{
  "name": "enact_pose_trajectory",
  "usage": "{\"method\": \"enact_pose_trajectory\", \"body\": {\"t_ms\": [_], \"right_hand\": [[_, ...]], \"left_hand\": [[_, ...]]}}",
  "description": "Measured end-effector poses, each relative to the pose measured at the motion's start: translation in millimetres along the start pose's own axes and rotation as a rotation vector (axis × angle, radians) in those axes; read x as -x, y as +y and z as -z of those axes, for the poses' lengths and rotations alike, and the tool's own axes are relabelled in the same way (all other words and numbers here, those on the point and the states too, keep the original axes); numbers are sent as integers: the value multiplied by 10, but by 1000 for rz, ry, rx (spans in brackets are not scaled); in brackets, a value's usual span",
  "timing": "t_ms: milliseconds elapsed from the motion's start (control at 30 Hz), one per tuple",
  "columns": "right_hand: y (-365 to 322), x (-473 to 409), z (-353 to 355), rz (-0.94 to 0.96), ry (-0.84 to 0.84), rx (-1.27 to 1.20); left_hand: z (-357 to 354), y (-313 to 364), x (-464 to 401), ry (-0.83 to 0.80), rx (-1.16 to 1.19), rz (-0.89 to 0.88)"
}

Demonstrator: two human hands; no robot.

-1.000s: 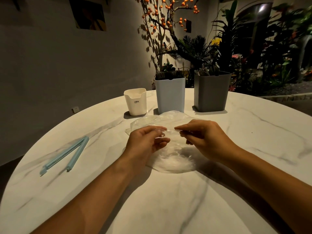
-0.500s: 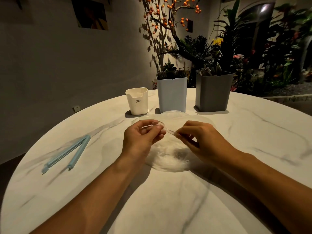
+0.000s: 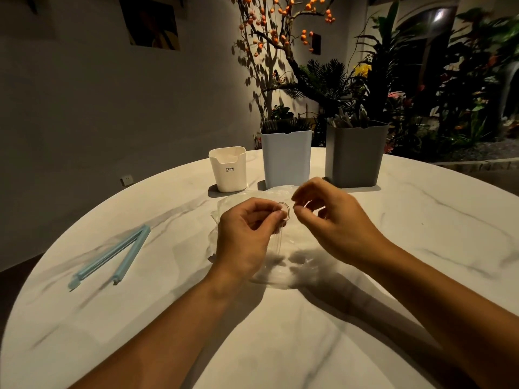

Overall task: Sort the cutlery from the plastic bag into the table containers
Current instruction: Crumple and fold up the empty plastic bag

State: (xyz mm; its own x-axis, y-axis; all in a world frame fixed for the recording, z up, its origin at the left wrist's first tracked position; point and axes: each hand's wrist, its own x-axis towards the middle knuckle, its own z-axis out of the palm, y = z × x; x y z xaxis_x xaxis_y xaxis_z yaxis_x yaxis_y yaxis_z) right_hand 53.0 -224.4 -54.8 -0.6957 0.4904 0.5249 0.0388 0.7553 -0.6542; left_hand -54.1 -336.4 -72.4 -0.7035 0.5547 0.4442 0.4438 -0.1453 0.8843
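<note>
**Ana:** Left hand (image 3: 247, 234) has its fingers curled, pinching a clear plastic spoon (image 3: 283, 217) by the bowl end, handle hanging down; it sits dead centre over the plastic bag (image 3: 280, 265).

**Ben:** And the right hand (image 3: 331, 220)?

**Ana:** Just beside it at three o'clock, fingers loosely curled, thumb and forefinger apart, gripping nothing I can see.

**Ben:** What could go wrong?

**Ana:** It's a light, see-through thing held by the fingertips, so it could slip back onto the bag and be hard to spot. I'd also judge it easy to drop it in the wrong holder.

**Ben:** Holders where?

**Ana:** At twelve o'clock: white cup (image 3: 228, 169), pale blue container (image 3: 286, 158), grey container (image 3: 356, 155), the last two already holding cutlery. A blue bag clip (image 3: 112, 256) lies at nine o'clock on the table (image 3: 280, 346).
</note>
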Motion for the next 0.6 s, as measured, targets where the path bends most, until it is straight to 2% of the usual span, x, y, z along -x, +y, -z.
{"method": "enact_pose_trajectory", "body": {"t_ms": [133, 600], "right_hand": [[-84, -34, -43, 71, 2, -30], [-494, -514, 152, 254, -42, 184]], "left_hand": [[-23, 8, 43, 15, -37, 1], [157, 270, -187, 25, 18, 30]]}}
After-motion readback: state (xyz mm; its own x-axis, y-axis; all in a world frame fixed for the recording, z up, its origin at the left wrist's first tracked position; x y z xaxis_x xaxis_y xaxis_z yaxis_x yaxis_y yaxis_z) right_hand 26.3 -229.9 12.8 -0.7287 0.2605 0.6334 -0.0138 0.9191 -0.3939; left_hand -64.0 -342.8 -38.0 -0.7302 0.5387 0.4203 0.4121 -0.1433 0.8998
